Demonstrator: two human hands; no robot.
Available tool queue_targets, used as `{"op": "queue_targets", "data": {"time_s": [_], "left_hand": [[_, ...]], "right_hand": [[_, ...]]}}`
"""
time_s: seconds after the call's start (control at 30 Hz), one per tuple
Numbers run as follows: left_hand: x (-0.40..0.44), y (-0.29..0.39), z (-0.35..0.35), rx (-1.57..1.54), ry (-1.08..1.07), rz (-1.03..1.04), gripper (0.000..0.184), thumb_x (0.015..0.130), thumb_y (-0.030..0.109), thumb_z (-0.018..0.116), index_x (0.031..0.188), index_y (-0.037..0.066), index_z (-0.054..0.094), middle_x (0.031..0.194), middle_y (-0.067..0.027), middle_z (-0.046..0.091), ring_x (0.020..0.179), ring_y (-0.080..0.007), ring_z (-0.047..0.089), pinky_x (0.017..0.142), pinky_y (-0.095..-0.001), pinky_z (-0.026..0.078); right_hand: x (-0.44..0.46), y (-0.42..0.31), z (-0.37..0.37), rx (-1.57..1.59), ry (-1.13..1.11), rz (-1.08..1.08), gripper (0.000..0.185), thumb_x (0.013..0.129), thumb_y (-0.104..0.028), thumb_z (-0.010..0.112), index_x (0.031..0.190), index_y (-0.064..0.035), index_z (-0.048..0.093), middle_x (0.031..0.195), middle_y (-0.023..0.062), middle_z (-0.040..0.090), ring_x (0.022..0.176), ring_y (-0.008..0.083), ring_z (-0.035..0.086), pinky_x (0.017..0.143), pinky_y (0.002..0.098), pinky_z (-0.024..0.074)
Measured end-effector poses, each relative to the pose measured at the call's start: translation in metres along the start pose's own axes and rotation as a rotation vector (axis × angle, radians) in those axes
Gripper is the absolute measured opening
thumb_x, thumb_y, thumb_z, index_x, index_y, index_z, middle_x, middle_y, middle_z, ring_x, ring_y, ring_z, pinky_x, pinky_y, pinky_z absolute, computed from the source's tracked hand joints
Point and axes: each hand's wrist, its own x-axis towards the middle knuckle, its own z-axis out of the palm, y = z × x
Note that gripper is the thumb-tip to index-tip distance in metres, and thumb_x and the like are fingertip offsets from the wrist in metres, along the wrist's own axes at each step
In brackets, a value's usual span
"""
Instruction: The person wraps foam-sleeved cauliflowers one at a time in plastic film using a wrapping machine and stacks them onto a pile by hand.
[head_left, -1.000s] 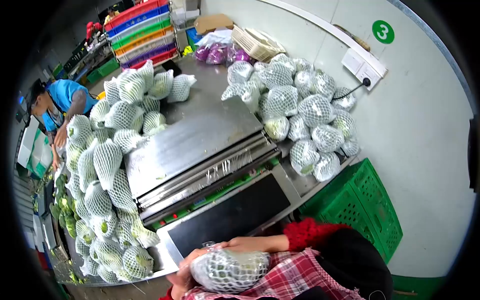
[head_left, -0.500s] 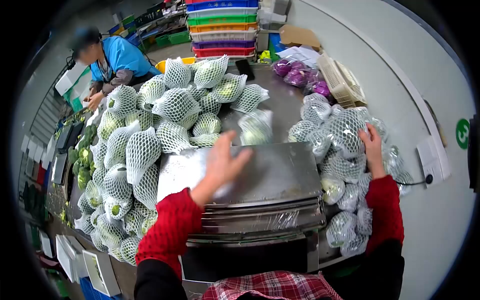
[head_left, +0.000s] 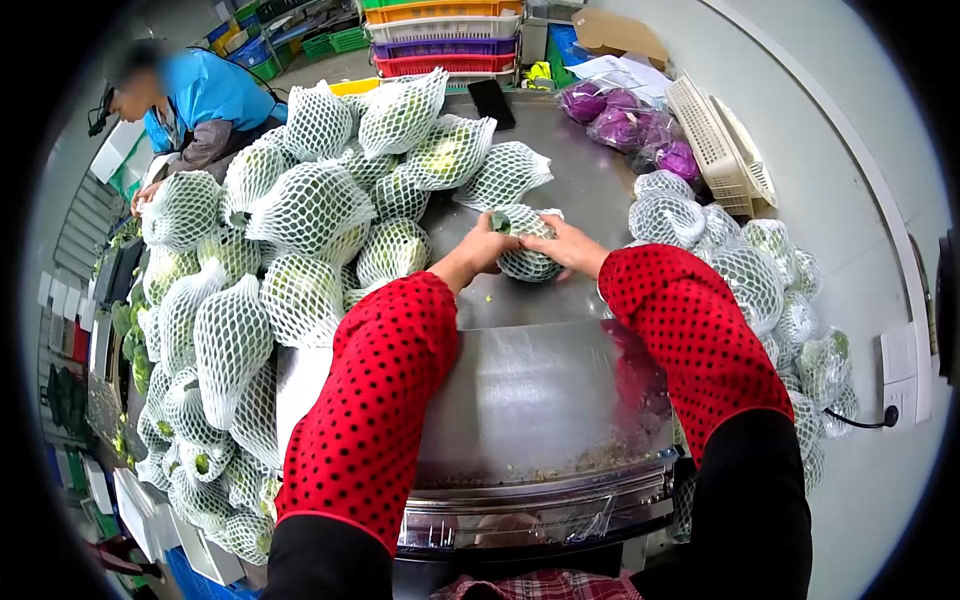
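Near the middle of the steel table [head_left: 580,200], a green vegetable in a white foam net [head_left: 527,262] is held between both hands. My left hand [head_left: 478,248] grips its left end, where a dark green bit pokes out of the net. My right hand [head_left: 568,246] closes on the opposite side, fingers partly hidden. Just behind it lies another net-covered vegetable [head_left: 508,174]. A large heap of pale green netted vegetables [head_left: 312,208] rises to the left of my hands. Below them, nearer my body, is a shiny metal plate [head_left: 540,390].
On the right, a pile of netted, film-wrapped vegetables [head_left: 750,285] lies along the wall. Behind are bagged purple vegetables [head_left: 625,120], a cream plastic basket [head_left: 712,140] and a phone [head_left: 491,104]. Stacked crates [head_left: 445,48] stand beyond. A co-worker in blue [head_left: 215,100] works at far left.
My right hand has left the right-hand pile and moved inward. My left hand has reached forward. Both now grip the netted vegetable mid-table, and the view has shifted closer.
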Motion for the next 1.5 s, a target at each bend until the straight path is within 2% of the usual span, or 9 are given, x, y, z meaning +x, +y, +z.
{"op": "queue_targets", "data": {"time_s": [0.17, 0.53, 0.73, 0.8, 0.9, 1.17, 1.27, 1.33, 1.5], "left_hand": [[-0.075, 0.034, -0.011, -0.329, 0.123, 0.251, 0.074, 0.078, 0.021, 0.073, 0.136, -0.001, 0.031, 0.109, -0.0181, 0.054, 0.088, -0.023, 0.061, 0.067, -0.0348, 0.055], [-0.39, -0.048, 0.018, -0.271, 0.239, 0.322, 0.057, 0.081, 0.002, 0.069, 0.121, -0.001, 0.028, 0.112, -0.016, 0.051, 0.096, -0.021, 0.062, 0.077, -0.0317, 0.053], [-0.433, -0.086, -0.039, 0.828, 0.715, 0.513, 0.031, 0.082, 0.024, 0.07, 0.097, -0.001, 0.058, 0.082, -0.0164, 0.064, 0.06, -0.0246, 0.063, 0.049, -0.0342, 0.047], [-0.443, -0.092, -0.045, 0.978, 0.831, 0.467, 0.033, 0.079, 0.034, 0.071, 0.071, 0.003, 0.064, 0.06, -0.0143, 0.061, 0.049, -0.0308, 0.059, 0.044, -0.0379, 0.044], [-0.43, -0.098, -0.041, 1.121, 0.557, 0.115, 0.051, 0.081, 0.042, 0.064, 0.049, 0.003, 0.06, 0.049, -0.0171, 0.054, 0.053, -0.0334, 0.06, 0.049, -0.0399, 0.045], [-0.521, -0.06, -0.05, -0.425, 0.1, 0.03, 0.033, 0.094, 0.017, 0.044, 0.065, 0.0, 0.051, 0.05, -0.0119, 0.052, 0.04, -0.0192, 0.051, 0.038, -0.0286, 0.04], [-0.482, 0.004, -0.07, -0.684, 0.103, 0.659, 0.031, 0.095, 0.024, 0.045, 0.078, -0.001, 0.054, 0.07, -0.0223, 0.063, 0.064, -0.0324, 0.066, 0.063, -0.0441, 0.057], [-0.423, 0.049, -0.079, -0.482, 0.376, 0.839, 0.026, 0.097, 0.014, 0.044, 0.087, -0.006, 0.058, 0.101, -0.0215, 0.066, 0.093, -0.0289, 0.066, 0.09, -0.0408, 0.05], [-0.282, -0.031, -0.087, 0.122, 0.273, 0.576, 0.017, 0.092, 0.003, 0.054, 0.108, 0.001, 0.061, 0.101, -0.0115, 0.066, 0.091, -0.0164, 0.063, 0.082, -0.0287, 0.05]], "right_hand": [[-0.038, -0.048, -0.022, -0.021, 0.165, -0.493, 0.074, 0.084, -0.05, 0.064, 0.131, 0.005, 0.049, 0.13, 0.0244, 0.053, 0.122, 0.029, 0.051, 0.103, 0.0329, 0.0377], [-0.243, -0.097, 0.086, -0.334, 0.054, -1.074, 0.076, 0.068, -0.039, 0.078, 0.136, -0.022, 0.048, 0.134, 0.0253, 0.041, 0.118, 0.0432, 0.048, 0.097, 0.0467, 0.0429], [-0.331, -0.085, 0.052, -0.313, 0.364, -0.647, 0.033, 0.073, -0.005, 0.069, 0.106, -0.0005, 0.063, 0.108, 0.0145, 0.062, 0.083, 0.0192, 0.061, 0.068, 0.0316, 0.0497], [-0.365, -0.051, 0.05, -0.656, 0.362, -0.284, 0.029, 0.081, -0.03, 0.067, 0.07, -0.0037, 0.071, 0.057, 0.0127, 0.061, 0.048, 0.025, 0.059, 0.051, 0.0377, 0.0456], [-0.376, -0.039, 0.07, -0.715, 0.097, -0.045, 0.043, 0.081, -0.041, 0.065, 0.065, -0.0018, 0.069, 0.057, 0.0183, 0.059, 0.055, 0.0343, 0.061, 0.054, 0.0403, 0.0473], [-0.456, -0.09, 0.051, 0.494, -0.211, -0.224, 0.031, 0.092, -0.022, 0.053, 0.068, -0.0026, 0.053, 0.056, 0.011, 0.055, 0.043, 0.0154, 0.054, 0.039, 0.0251, 0.0425], [-0.41, -0.132, 0.041, 1.252, -0.166, -0.505, 0.031, 0.097, -0.022, 0.043, 0.074, -0.0021, 0.05, 0.083, 0.0192, 0.064, 0.06, 0.0262, 0.061, 0.05, 0.0351, 0.0522], [-0.34, -0.16, 0.047, 1.21, 0.136, -0.676, 0.023, 0.096, -0.016, 0.043, 0.091, 0.0012, 0.058, 0.097, 0.0183, 0.065, 0.084, 0.0265, 0.063, 0.076, 0.0381, 0.0525], [-0.227, -0.08, 0.086, 0.745, 0.083, -0.404, 0.029, 0.092, -0.001, 0.047, 0.119, 0.0037, 0.054, 0.126, 0.0163, 0.056, 0.114, 0.022, 0.056, 0.097, 0.0332, 0.0461]]}}
